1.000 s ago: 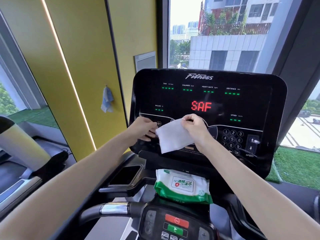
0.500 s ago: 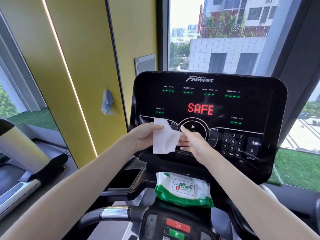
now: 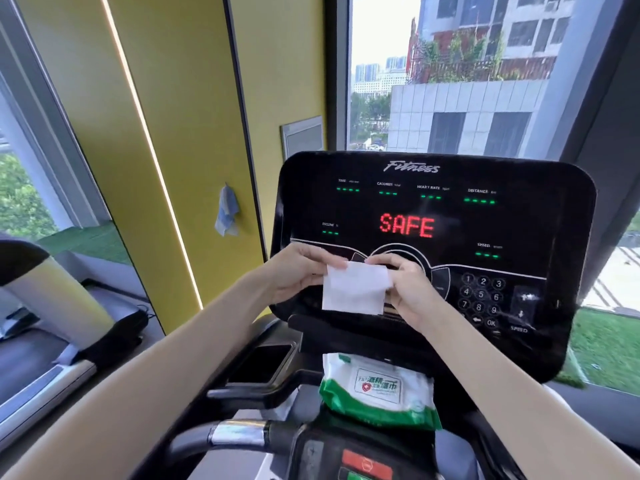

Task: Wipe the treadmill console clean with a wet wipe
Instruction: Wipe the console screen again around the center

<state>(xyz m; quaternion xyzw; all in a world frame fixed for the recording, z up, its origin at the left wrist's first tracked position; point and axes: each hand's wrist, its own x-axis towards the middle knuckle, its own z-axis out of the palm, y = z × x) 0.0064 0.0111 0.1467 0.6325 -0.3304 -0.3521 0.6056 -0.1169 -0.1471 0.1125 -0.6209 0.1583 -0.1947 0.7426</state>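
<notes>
I see the wet wipe (image 3: 355, 287), a thin white sheet folded to a flat rectangle, held in front of the lower left part of the treadmill console (image 3: 540, 220). The grip of the left hand (image 3: 298, 271) pinches its upper left corner. The grip of the right hand (image 3: 407, 289) pinches its right edge, with the fingers curled behind the sheet. I cannot tell if the wipe touches the panel.

The console is a glossy black panel with rounded corners. It shows the red letters SAFE, green dashes, and a number pad (image 3: 483, 296) of round keys near its right edge. Just below its lower edge lies a soft white and green pack of wipes (image 3: 377, 388).

Behind stand a matt yellow wall (image 3: 180, 98) with a small blue cloth (image 3: 227, 211) hanging on it, and a window (image 3: 450, 81) with buildings outside. The chromed handlebar (image 3: 239, 433) is blurred, and the red and green buttons (image 3: 363, 465) are cut off at the bottom.
</notes>
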